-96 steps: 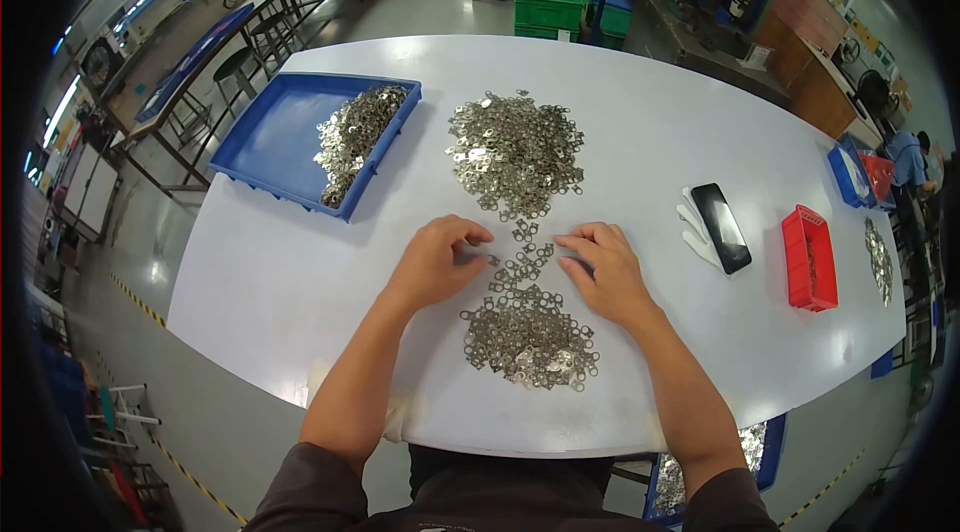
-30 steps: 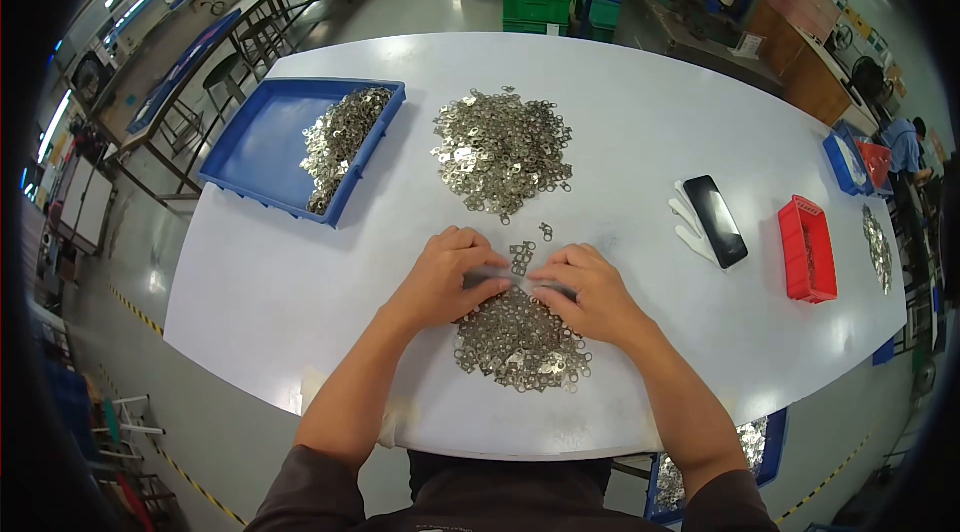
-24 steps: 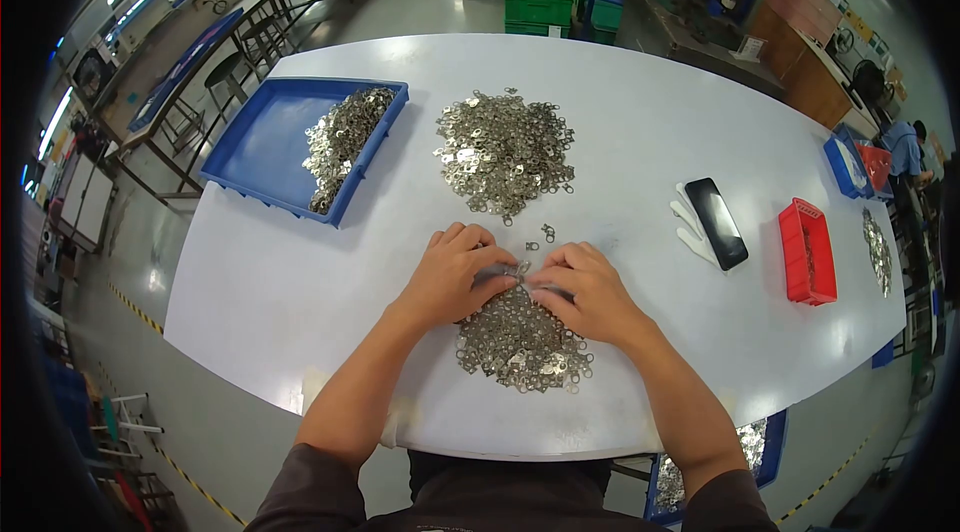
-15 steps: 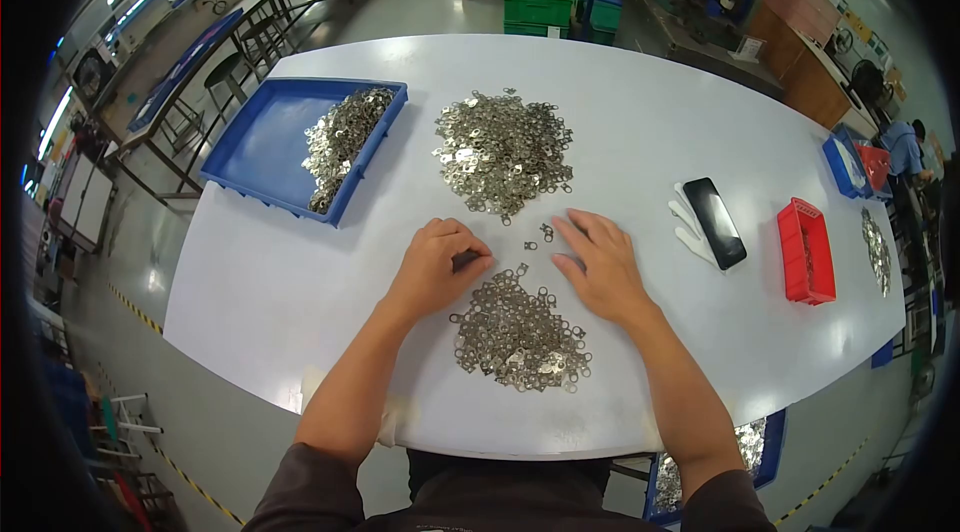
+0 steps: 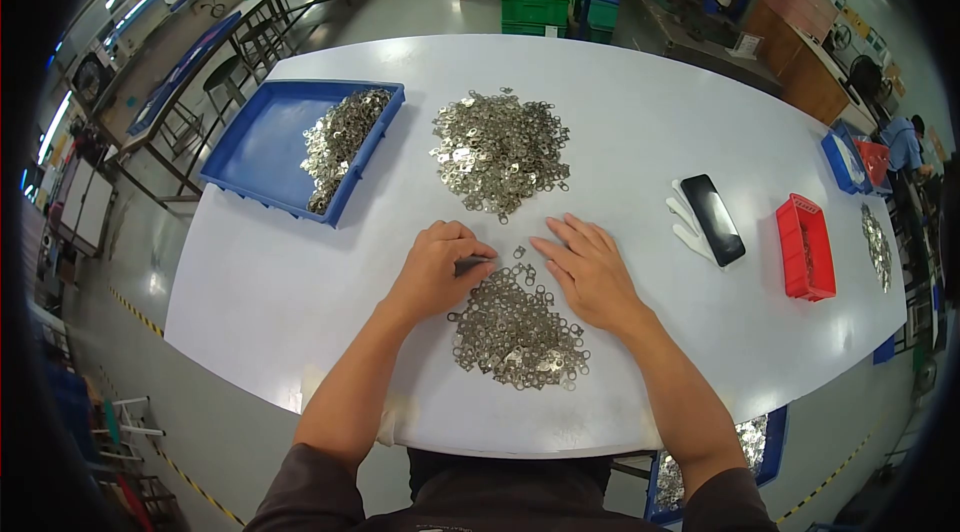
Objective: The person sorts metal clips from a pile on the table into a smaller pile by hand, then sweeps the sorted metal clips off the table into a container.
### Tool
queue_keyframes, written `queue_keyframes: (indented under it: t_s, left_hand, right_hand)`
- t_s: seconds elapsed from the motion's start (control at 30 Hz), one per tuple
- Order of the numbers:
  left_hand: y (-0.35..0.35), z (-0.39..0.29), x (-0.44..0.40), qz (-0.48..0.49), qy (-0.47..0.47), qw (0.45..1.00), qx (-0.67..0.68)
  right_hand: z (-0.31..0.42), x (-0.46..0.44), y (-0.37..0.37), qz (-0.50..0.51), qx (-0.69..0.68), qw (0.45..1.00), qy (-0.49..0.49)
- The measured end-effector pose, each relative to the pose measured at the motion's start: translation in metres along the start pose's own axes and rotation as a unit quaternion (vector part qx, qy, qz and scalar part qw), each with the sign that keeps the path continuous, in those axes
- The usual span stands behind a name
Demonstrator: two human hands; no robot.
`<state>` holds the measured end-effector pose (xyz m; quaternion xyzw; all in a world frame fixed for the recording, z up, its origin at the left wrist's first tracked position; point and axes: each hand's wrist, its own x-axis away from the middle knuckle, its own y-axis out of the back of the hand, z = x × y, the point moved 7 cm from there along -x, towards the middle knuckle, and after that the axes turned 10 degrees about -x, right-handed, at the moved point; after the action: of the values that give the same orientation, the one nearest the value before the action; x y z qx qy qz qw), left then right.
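Observation:
A pile of small metal ring-ended tabs (image 5: 520, 332) lies on the white table between my forearms, close to its front edge. My left hand (image 5: 440, 267) is at the pile's upper left, fingers curled and thumb against the forefinger; whatever may be in that pinch is hidden. At the upper right of the pile, my right hand (image 5: 590, 272) rests with fingers extended and apart, holding nothing. One loose metal tab (image 5: 519, 252) lies between the two hands. Beyond them spreads a larger heap of similar metal tabs (image 5: 500, 152).
A blue tray (image 5: 255, 137) partly filled with metal pieces stands at left. To the right are a white glove (image 5: 688, 227), a black phone (image 5: 714, 220) and a red bin (image 5: 806, 247). Another person (image 5: 905, 147) is at the far right.
My right hand has moved left, toward the pile. The loose tabs near its fingertips have shifted left and closer to the near pile. My left hand has hardly moved.

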<state>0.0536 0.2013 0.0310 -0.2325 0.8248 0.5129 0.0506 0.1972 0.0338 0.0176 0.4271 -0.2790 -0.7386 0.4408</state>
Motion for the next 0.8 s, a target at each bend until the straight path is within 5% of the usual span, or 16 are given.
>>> queue_keyframes:
  t_s: [0.3,0.4,0.57,0.8]
  left_hand:
    - [-0.012,0.006,-0.001,0.108,-0.043,0.990,0.081]
    - [-0.002,0.013,-0.007,-0.044,-0.029,0.992,0.111]
    - [-0.021,0.003,-0.002,0.022,-0.065,0.998,-0.006]
    - [-0.008,-0.047,0.060,0.106,-0.154,0.979,-0.076]
  right_hand:
    - [0.020,0.000,-0.013,0.130,-0.141,0.981,0.032]
    - [0.028,-0.004,-0.014,0.098,-0.127,0.987,0.028]
    - [0.038,-0.011,-0.023,0.081,-0.008,0.994,0.072]
    - [0.041,0.009,-0.028,0.140,-0.155,0.972,0.107]
